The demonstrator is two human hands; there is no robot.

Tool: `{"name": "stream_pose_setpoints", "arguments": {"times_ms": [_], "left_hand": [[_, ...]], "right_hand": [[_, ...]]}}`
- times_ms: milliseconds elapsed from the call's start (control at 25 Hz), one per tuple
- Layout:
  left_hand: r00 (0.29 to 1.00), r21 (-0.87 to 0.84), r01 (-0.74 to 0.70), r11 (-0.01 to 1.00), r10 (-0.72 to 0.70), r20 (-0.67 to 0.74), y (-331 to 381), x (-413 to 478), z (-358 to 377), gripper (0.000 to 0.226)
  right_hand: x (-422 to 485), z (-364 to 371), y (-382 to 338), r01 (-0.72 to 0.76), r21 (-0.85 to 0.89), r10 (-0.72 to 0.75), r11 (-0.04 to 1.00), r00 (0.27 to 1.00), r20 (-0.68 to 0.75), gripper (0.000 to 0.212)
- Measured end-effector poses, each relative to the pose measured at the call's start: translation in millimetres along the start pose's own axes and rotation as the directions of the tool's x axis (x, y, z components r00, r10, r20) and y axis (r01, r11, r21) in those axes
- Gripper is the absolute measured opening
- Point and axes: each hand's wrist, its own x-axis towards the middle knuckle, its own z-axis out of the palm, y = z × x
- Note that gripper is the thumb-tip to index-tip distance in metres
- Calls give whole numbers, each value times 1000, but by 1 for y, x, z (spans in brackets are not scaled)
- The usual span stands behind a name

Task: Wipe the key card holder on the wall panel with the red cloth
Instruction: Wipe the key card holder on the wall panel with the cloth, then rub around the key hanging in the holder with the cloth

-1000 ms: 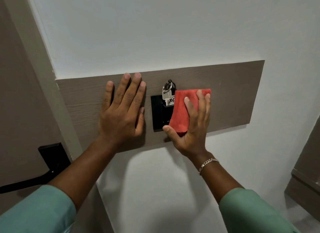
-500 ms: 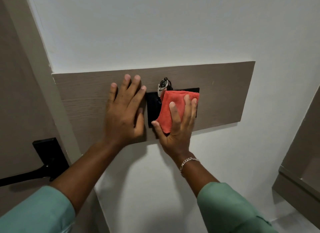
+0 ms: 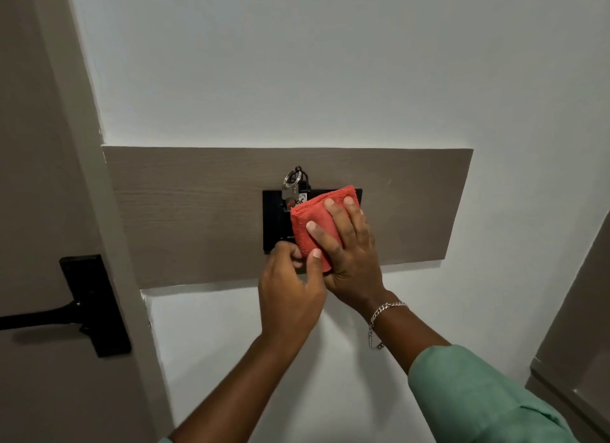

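right hand (image 3: 348, 244): flat and spread, palm pressing the folded red terry cloth (image 3: 313, 226) against the wall; it is pushing on the pad, fingers splayed across it and thumb hooked at its lower left edge.
left hand (image 3: 290, 287): just beside the right one, on its thumb side, loosely curled, fingertips at the lower left corner of the cloth; whether it pinches the fabric or only touches it cannot be told.
cloth handling: soft, light, thick in its folds, likely to bunch or slide unless held under a flat palm; best held as now, pad under the palm with one edge caught by the thumb.
cloth position: under the right palm, covering the right and lower part of the black rectangular key card holder (image 3: 272, 221).
cloth axis: long side tilted, running from lower left up toward the fingertips at upper right.
holder handling: rigid plastic plate fixed to the wall, smooth, so it takes firm pressure; it is not to be gripped, only rubbed.
holder axis: wider than tall, face pointing out from the wall toward the person.
beyond the fingertips: a silver key ring with a white tag (image 3: 293, 187) hangs in the slot, loose and liable to swing or snag.
surround: grey-brown wood-grain wall panel (image 3: 185, 211), long axis horizontal.
far past the left hand: black door lever handle (image 3: 82, 307).
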Motion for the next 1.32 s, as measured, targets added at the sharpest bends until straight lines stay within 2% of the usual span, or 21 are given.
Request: {"name": "stream_pose_setpoints", "arguments": {"times_ms": [80, 200, 320, 440, 560, 640, 680, 720, 760, 800, 840, 880, 920, 1000, 1080, 1160, 1240, 1320], "left_hand": [[985, -105, 138, 985, -147, -86, 8, -3, 11, 13], [953, -186, 192, 964, -228, -198, 15, -6, 20, 18], [936, -184, 199, 963, -242, -255, 17, -13, 29, 18], [920, -157, 259, 953, -293, -261, 19, -19, 38, 9], [933, -190, 303, 934, -331, -140, 21, -31, 54, 18], [951, -226, 306, 925, -309, 23, 25, -43, 81, 19], [947, -246, 318, 916, -297, 118, 28, -50, 100, 15], [935, -266, 335, 904, -283, 216, 31, -60, 121, 12], [911, -290, 359, 887, -267, 315, 36, -73, 146, 11], [878, -314, 396, 863, -257, 403, 42, -89, 174, 13], [843, -321, 440, 839, -264, 468, 45, -105, 198, 17], [804, -311, 487, 816, -280, 524, 47, -125, 227, 22], [762, -291, 536, 793, -306, 571, 49, -149, 261, 25], [678, -213, 622, 753, -383, 627, 53, -196, 329, 29], [580, -120, 700, 704, -462, 671, 57, -245, 398, 29], [488, -21, 749, 662, -530, 694, 63, -293, 461, 25], [406, 50, 783, 620, -569, 715, 62, -331, 509, 22], [296, 88, 828, 553, -566, 770, 60, -361, 548, 7]], "right_hand": [[-2, -6, 3, 13, 6, -14, 1000, 998, 58, 79], [-8, -16, 8, 43, 7, -44, 999, 982, 184, 93], [-11, -30, 13, 96, 26, -99, 995, 946, 307, 89], [-18, -46, 19, 81, 62, -100, 995, 899, 427, 84], [-40, -68, 29, -97, 184, -9, 978, 866, 500, 72], [-71, -89, 42, -356, 307, 189, 882, 867, 462, 69], [-89, -102, 49, -532, 392, 364, 751, 828, 426, 72], [-107, -118, 57, -700, 475, 572, 534, 713, 407, 78], [-124, -135, 69, -794, 553, 741, 252, 526, 418, 84], [-146, -153, 86, -799, 601, 816, -6, 343, 465, 86], [-166, -165, 102, -756, 617, 821, -219, 199, 535, 83], [-193, -179, 122, -714, 607, 815, -349, 88, 573, 75], [-221, -198, 145, -689, 593, 820, -416, -2, 573, 64], [-276, -238, 190, -721, 548, 853, -424, -115, 509, 45], [-337, -272, 234, -808, 456, 892, -373, -178, 416, 31], [-395, -300, 275, -914, 272, 939, -303, -236, 252, 23], [-433, -316, 309, -973, 16, 969, -231, -228, 95, 20], [-463, -323, 341, -968, -135, 973, -211, -222, 70, 14]]}}
